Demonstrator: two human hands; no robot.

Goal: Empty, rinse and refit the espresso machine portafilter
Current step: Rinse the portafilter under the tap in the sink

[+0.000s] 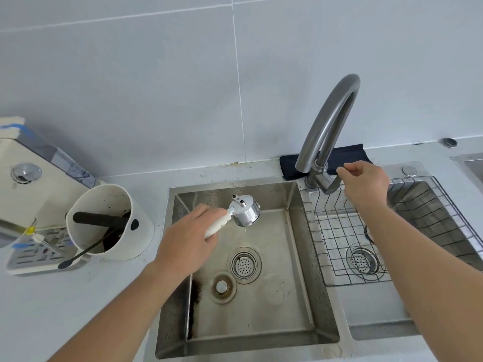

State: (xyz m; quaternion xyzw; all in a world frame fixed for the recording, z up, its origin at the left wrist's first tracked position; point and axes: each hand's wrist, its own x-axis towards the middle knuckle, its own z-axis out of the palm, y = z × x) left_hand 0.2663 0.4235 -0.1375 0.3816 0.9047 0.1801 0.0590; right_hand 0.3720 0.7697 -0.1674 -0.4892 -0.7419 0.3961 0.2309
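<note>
My left hand grips the white handle of the chrome portafilter and holds it over the left sink basin, basket down, twin spouts up. My right hand rests on the lever of the steel faucet, fingers curled around it. The faucet's outlet hangs above the back right corner of the left basin. No water stream shows. The cream espresso machine stands at the far left on the counter.
A white knock box with a black bar and dark grounds sits left of the sink, a black brush leaning in it. A wire rack fills the right basin. A dark cloth lies behind the faucet. Coffee grounds stain the left basin's wall.
</note>
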